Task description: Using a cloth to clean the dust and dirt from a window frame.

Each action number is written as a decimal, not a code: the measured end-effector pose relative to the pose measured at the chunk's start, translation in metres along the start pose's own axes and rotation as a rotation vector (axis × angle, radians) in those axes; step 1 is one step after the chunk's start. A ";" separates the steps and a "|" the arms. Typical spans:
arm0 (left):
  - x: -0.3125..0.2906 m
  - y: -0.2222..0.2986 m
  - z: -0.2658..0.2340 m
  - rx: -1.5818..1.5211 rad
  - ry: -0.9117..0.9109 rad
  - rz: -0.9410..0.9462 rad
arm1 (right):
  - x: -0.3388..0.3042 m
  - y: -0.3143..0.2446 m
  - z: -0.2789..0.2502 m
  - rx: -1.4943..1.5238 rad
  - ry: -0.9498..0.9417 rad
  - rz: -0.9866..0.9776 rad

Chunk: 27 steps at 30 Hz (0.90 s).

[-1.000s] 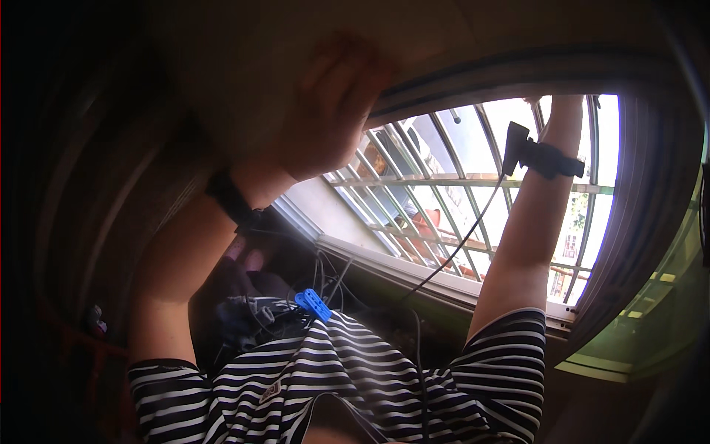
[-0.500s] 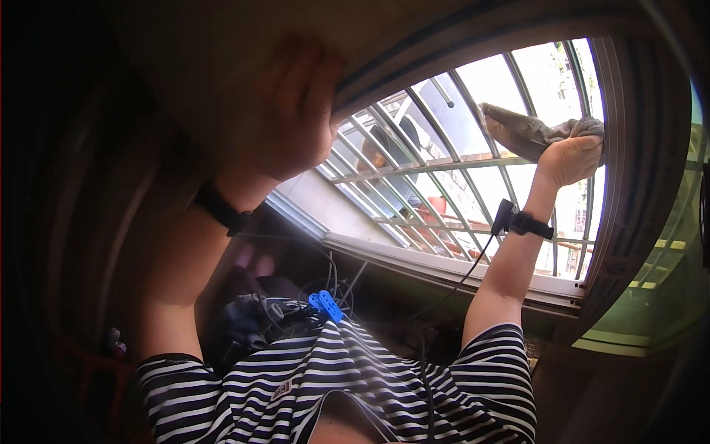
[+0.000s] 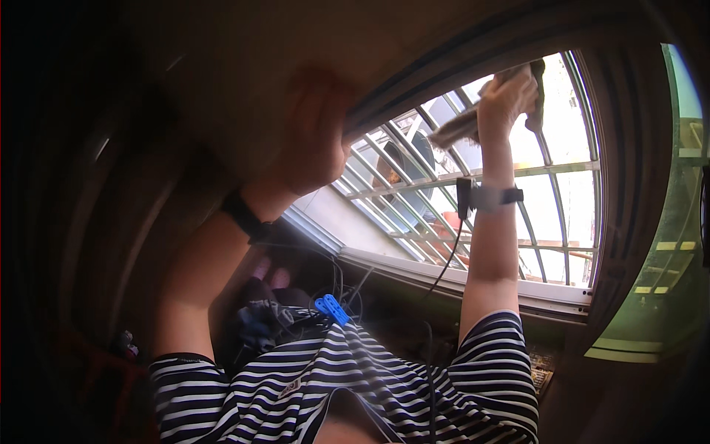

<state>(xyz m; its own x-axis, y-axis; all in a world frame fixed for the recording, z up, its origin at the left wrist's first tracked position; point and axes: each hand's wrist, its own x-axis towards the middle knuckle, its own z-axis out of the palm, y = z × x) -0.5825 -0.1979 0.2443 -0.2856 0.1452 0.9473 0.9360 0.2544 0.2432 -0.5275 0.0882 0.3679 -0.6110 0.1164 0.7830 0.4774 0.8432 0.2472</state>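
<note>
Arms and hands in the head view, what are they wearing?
Short dark-and-white striped sleeves on both arms. The left hand and right hand appear gloveless. Each wrist wears a dark strap; the right one carries a black block with a thin dark cable.

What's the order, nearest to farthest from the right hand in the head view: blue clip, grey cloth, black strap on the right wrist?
From the right hand:
1. Grey cloth: in its grip, showing on both sides.
2. Black strap: just below, around the right wrist.
3. Blue clip: farthest, lower left, on the striped shirt.
</note>
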 end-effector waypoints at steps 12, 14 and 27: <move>-0.001 -0.015 -0.001 0.034 -0.010 -0.030 | -0.008 0.005 -0.039 -0.159 -0.251 0.093; -0.005 -0.012 0.007 0.052 0.018 -0.023 | -0.024 0.021 -0.063 -0.203 -0.314 0.251; 0.002 -0.005 0.001 0.020 -0.034 -0.014 | 0.005 0.093 -0.104 0.910 0.429 0.862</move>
<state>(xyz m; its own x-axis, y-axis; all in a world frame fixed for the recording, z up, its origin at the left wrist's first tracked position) -0.5877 -0.1980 0.2452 -0.3061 0.1736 0.9360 0.9276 0.2757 0.2522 -0.4201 0.1122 0.4540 -0.0005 0.7564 0.6542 -0.0846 0.6518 -0.7537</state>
